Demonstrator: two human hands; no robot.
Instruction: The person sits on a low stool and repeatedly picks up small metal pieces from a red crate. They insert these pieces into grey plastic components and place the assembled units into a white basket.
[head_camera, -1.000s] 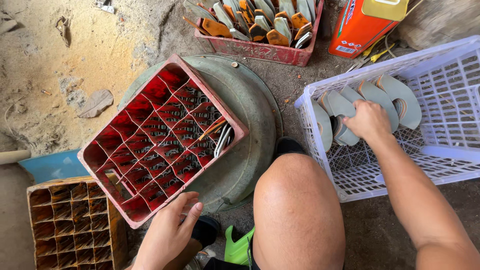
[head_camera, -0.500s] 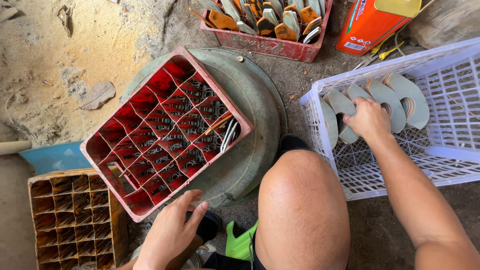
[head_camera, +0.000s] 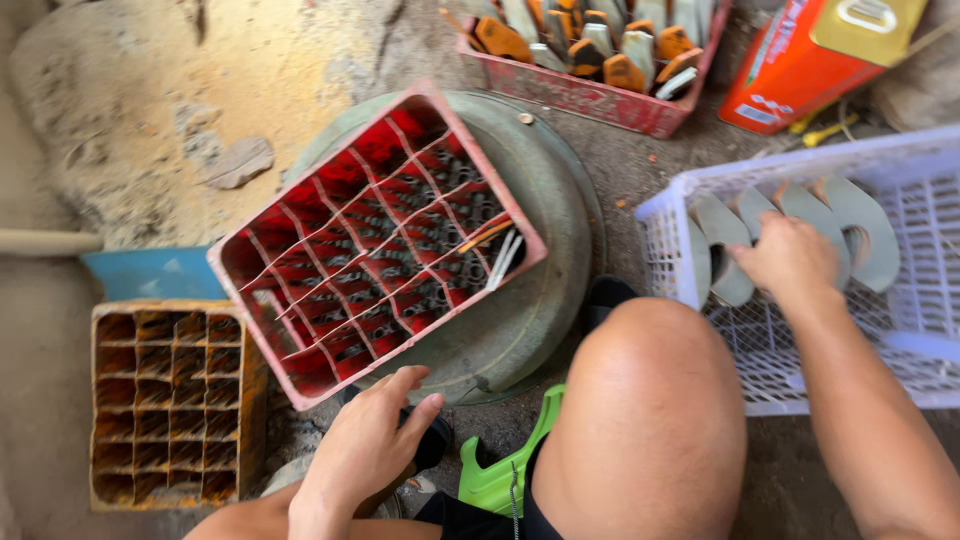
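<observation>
My right hand (head_camera: 792, 258) reaches into a white plastic basket (head_camera: 930, 170) and closes on one of several grey curved metal blades (head_camera: 850, 222) that stand in a row inside it. My left hand (head_camera: 372, 440) rests low near my left knee with its fingers spread, holding nothing, just below the near corner of a red divided crate (head_camera: 375, 240). The red crate sits tilted on a round green metal basin (head_camera: 545, 230) and holds a few thin sticks in one cell. My bare right knee (head_camera: 645, 400) fills the lower middle of the view.
A rusty orange divided crate (head_camera: 170, 400) stands at the lower left beside a blue object (head_camera: 150, 270). At the top, a red tray (head_camera: 590, 60) holds several orange-handled tools, with an orange and yellow can (head_camera: 820, 60) beside it. A green plastic stool (head_camera: 500, 470) sits under me.
My right hand has stayed on the blades in the basket, shifting slightly. My left hand has barely moved. The view has shifted a little.
</observation>
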